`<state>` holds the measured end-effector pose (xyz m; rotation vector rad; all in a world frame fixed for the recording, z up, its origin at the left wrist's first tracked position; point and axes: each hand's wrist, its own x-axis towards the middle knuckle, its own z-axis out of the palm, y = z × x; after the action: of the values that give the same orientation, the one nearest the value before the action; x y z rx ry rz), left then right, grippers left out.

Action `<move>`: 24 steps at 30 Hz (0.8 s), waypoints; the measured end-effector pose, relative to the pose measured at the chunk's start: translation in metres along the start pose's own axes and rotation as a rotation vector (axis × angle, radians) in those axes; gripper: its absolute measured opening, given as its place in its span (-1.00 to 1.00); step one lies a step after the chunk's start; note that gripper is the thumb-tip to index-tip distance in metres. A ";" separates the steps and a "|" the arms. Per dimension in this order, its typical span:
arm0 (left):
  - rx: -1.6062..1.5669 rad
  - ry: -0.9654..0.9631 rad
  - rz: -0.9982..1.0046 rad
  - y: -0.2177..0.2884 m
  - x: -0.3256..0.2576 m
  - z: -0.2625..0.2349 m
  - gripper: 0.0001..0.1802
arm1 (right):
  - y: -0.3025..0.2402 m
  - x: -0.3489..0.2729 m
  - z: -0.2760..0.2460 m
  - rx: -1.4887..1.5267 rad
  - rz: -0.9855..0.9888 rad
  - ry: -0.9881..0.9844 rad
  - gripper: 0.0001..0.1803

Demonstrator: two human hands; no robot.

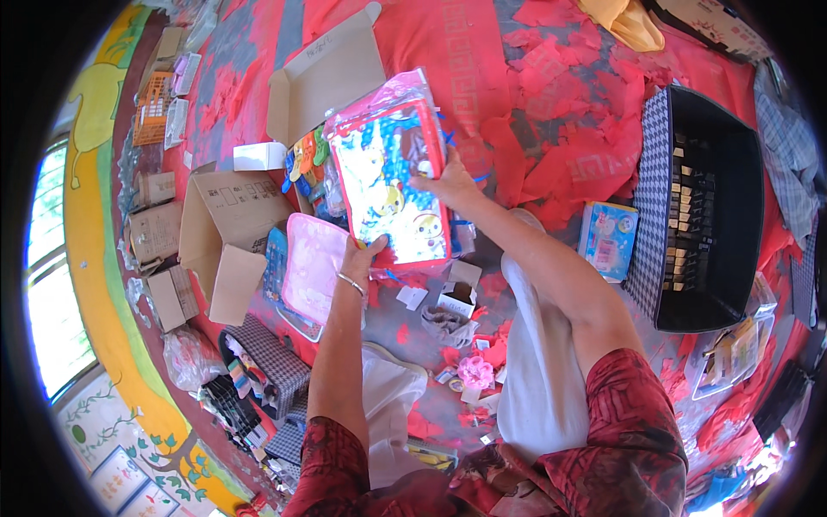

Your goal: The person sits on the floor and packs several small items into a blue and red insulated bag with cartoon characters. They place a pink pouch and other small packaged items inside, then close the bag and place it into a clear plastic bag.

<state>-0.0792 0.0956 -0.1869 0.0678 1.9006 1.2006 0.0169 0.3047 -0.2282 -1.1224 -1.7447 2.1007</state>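
Observation:
A flat red-rimmed board [379, 185] with a cartoon picture, in clear plastic wrap, is raised in front of me. My left hand [363, 258] grips its lower left corner, thumb on the front. At its right edge, my right hand [453, 183] is closed on it, thumb across the picture. Close beside my left hand is a pink board [312, 258] with rounded corners. Behind the held board's left side, several colourful small items [303, 162] show partly. A small open white box [460, 289] and a crumpled grey cloth [450, 326] lie below the board.
An open cardboard box [226, 207] stands at left, beside a small white carton [259, 157]. To the right are a blue package [610, 238] and a black-lined houndstooth bin [648, 202]. Another patterned bin [269, 358] sits lower left. A pink flower [475, 372] lies between my legs.

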 end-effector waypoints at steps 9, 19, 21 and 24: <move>-0.285 -0.013 -0.173 -0.003 0.013 -0.018 -0.58 | -0.028 -0.005 0.004 0.285 -0.045 -0.182 -0.27; -0.083 0.298 -0.017 -0.010 0.025 0.009 -0.50 | 0.022 0.039 -0.018 -0.057 0.001 0.007 -0.20; -0.135 0.114 -0.028 -0.010 0.027 0.010 -0.52 | 0.024 0.038 -0.021 0.369 0.049 -0.065 -0.27; -0.224 0.079 -0.133 -0.010 0.023 0.005 -0.57 | 0.002 0.034 -0.018 0.587 0.174 -0.262 -0.31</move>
<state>-0.0863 0.1041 -0.2095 -0.2265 1.7949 1.3329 0.0056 0.3374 -0.2443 -0.8760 -1.0023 2.7078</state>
